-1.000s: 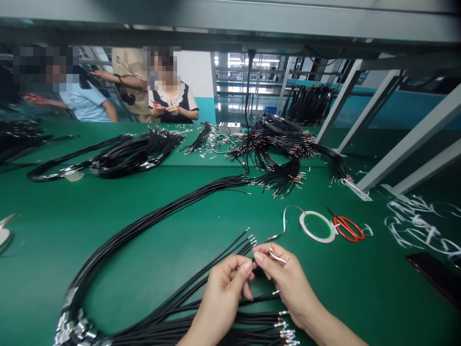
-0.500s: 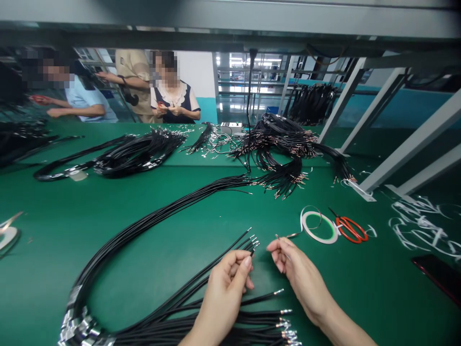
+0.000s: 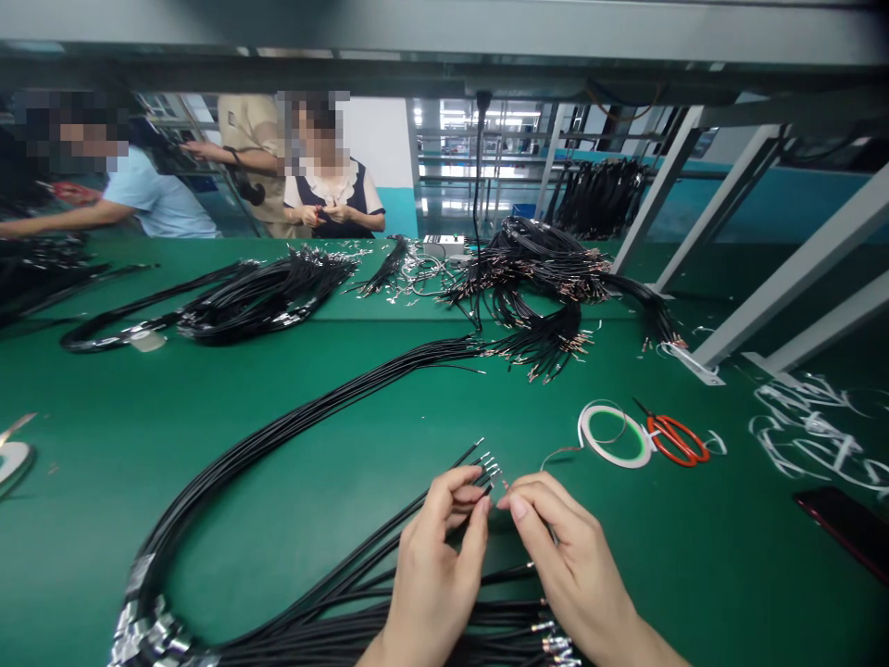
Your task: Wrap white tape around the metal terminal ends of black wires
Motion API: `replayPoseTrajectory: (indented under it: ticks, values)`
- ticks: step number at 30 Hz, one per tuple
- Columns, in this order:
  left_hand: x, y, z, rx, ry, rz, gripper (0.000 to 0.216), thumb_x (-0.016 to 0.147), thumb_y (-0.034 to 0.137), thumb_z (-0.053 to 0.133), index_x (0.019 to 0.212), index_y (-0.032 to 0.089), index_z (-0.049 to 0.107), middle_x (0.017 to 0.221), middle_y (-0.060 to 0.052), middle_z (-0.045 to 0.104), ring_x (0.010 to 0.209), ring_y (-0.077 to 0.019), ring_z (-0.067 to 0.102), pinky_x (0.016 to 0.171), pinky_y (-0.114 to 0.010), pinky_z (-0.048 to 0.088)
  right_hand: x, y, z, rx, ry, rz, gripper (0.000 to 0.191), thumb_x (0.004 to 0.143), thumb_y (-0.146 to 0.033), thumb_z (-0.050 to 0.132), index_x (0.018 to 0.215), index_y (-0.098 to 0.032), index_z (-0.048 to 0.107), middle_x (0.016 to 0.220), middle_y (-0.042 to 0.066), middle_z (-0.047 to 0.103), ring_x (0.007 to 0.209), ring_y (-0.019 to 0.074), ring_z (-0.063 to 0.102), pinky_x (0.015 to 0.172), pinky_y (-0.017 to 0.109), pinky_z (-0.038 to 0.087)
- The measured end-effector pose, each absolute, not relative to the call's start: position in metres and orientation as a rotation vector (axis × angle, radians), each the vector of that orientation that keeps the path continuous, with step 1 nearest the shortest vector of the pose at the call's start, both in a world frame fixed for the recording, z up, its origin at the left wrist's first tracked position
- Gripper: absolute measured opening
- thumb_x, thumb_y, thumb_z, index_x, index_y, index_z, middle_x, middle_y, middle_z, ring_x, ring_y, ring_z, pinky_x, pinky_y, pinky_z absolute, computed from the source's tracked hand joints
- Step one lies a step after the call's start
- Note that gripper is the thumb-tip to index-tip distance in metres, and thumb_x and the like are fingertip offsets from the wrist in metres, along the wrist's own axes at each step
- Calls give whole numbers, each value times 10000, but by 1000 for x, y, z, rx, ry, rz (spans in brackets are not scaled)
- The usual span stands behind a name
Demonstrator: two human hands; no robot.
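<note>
My left hand [image 3: 441, 556] is closed on the end of a black cable, its fingertips beside several bright metal terminals [image 3: 490, 463]. Close by on the right, my right hand [image 3: 569, 547] pinches a narrow strip of copper-coloured tape [image 3: 506, 484], its tip almost at the terminals. Part of a thin strip also runs from behind this hand to the tape roll [image 3: 589, 443], which has a white rim and green core. Below both hands lies a bundle of black cables [image 3: 278, 408], bent in a wide curve and wrapped with silvery bands at lower left.
Orange-handled scissors [image 3: 677, 440] lie against the tape roll. White scrap strips [image 3: 820, 426] and a dark phone [image 3: 844, 528] are at the right. More cable bundles [image 3: 542, 269] lie at the back, near grey metal posts [image 3: 784, 269]. Co-workers are across the table.
My right hand has moved left, bringing the tape strip to the cable terminals. My left hand stays nearly in place. At far left, a co-worker's arm has reached out leftward.
</note>
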State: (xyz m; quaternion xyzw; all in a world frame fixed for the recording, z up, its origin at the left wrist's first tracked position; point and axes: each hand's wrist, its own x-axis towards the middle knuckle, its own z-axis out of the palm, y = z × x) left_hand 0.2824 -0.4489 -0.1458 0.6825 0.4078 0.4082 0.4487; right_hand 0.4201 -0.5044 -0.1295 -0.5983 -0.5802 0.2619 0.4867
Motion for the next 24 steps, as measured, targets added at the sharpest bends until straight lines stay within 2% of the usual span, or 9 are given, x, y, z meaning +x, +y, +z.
replayPoseTrajectory:
  ticks: [5, 10, 24]
  values:
    - [281, -451, -148, 1752, 1008, 1024, 291, 814, 179, 597, 1094, 247, 558, 970, -28, 673, 899, -182, 656, 785, -271, 537, 420, -502, -138, -1595, -1625, 517, 249, 956, -239, 366, 751, -216, 505, 733, 13, 541, 708, 182, 485, 693, 317, 342]
    - [279, -451, -150, 1759, 993, 1008, 279, 825, 173, 585, 1095, 242, 559, 986, -34, 677, 905, -185, 661, 805, -277, 540, 419, -502, -140, -1624, -1642, 487, 273, 959, -251, 356, 713, -216, 471, 693, 6, 533, 673, 175, 479, 645, 301, 329]
    - [277, -451, -154, 1791, 949, 1061, 245, 799, 147, 606, 1019, 247, 648, 981, -36, 700, 875, -204, 671, 804, -282, 536, 415, -500, -139, -1596, -1530, 598, 289, 964, -265, 347, 735, -215, 516, 683, -4, 565, 661, 165, 514, 642, 281, 347]
